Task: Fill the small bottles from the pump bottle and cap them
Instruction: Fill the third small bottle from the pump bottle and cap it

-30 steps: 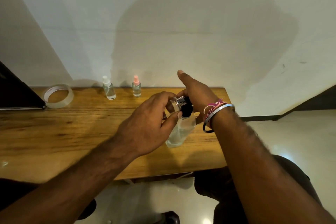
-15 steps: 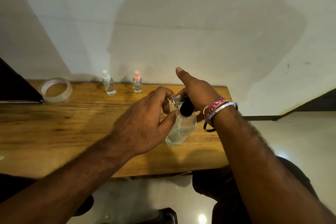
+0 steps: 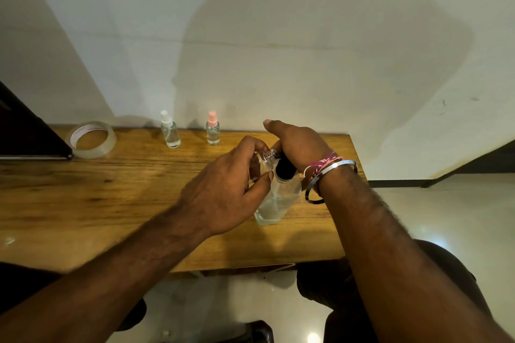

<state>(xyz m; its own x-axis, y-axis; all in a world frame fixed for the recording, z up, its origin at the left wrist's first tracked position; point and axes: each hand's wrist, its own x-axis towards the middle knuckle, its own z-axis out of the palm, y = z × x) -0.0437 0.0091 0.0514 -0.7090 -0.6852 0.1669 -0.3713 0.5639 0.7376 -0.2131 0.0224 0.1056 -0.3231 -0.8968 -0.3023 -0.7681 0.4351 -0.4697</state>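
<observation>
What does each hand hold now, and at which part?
The left hand pinches a small open bottle by its body. The right hand rests on the pump bottle at its black head.

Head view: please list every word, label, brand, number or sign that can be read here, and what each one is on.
No text here can be read.
Tape roll: reddish print on the inner core, too small and blurred to read.
White-capped bottle, pink-capped bottle, pump bottle: no label visible.

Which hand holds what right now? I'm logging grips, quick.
Left hand: holding the uncapped small bottle.
Right hand: curled over the pump bottle head, forefinger raised.
</observation>
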